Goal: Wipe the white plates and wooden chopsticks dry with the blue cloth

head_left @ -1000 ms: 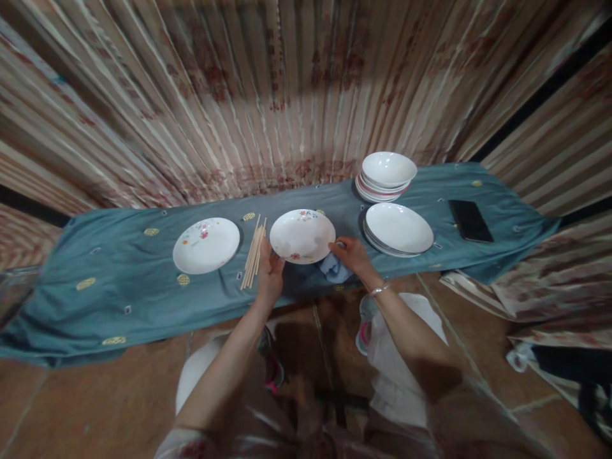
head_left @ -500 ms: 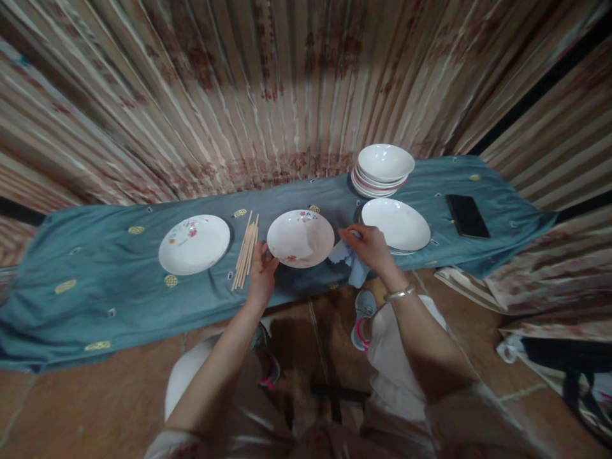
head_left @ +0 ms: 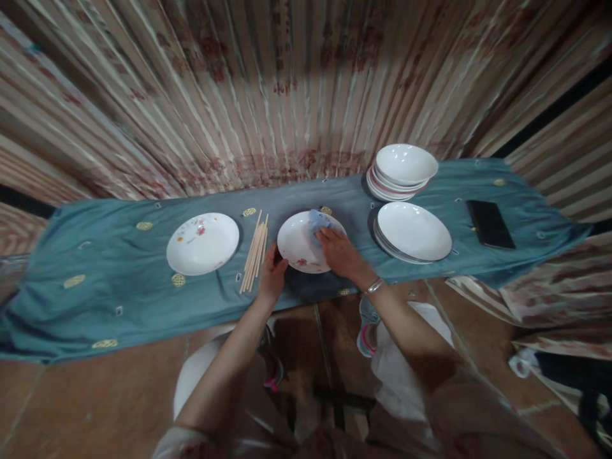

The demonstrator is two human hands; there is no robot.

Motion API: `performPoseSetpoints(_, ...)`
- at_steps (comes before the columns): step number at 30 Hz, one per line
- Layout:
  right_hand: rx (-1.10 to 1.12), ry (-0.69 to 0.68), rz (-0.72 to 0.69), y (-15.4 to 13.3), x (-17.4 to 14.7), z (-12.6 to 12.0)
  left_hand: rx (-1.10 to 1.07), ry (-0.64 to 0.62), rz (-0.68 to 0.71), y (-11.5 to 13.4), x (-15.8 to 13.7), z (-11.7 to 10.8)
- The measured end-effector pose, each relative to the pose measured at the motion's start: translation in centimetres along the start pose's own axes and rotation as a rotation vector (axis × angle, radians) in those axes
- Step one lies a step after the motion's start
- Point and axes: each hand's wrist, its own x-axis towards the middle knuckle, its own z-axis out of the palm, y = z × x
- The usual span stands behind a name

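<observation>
A white plate with a floral print (head_left: 296, 245) lies in front of me on the cloth-covered table. My left hand (head_left: 273, 273) grips its left rim, thumb at the edge and fingers partly hidden beneath. Pressed onto the plate's inner surface is a light blue cloth (head_left: 319, 221), held under the fingers of my right hand (head_left: 340, 254). Just left of my left hand lies a bundle of several wooden chopsticks (head_left: 255, 252). Another flowered plate (head_left: 203, 245) rests farther left.
To the right stands a stack of white plates (head_left: 414, 231), with a stack of white bowls (head_left: 406, 164) behind it. A black phone-like slab (head_left: 491, 224) lies at the far right of the blue-green tablecloth (head_left: 138, 274). Pleated curtains (head_left: 248, 115) hang behind the table.
My right hand has moved left with the cloth, from beside the plate's right rim onto its inner surface. My left hand stays at the left rim. The whole view has shifted slightly.
</observation>
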Motion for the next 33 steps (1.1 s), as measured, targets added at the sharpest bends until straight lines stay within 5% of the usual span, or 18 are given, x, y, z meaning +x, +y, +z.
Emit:
performPoseSetpoints(7, -0.064, -0.023, 0.066, 0.6, 2.3, -0.5, 0.012, -0.004, -0.033, 0.6, -0.5, 0.4)
performPoseSetpoints(17, 0.140, 0.131, 0.193, 0.1, 4.6, 0.8, -0.026, -0.017, -0.077, 1.6, -1.2, 0.8)
performPoseSetpoints(33, 0.535, 0.045, -0.108, -3.1, 5.0, 1.8, -0.061, 0.018, -0.119, 1.1, -1.2, 0.7)
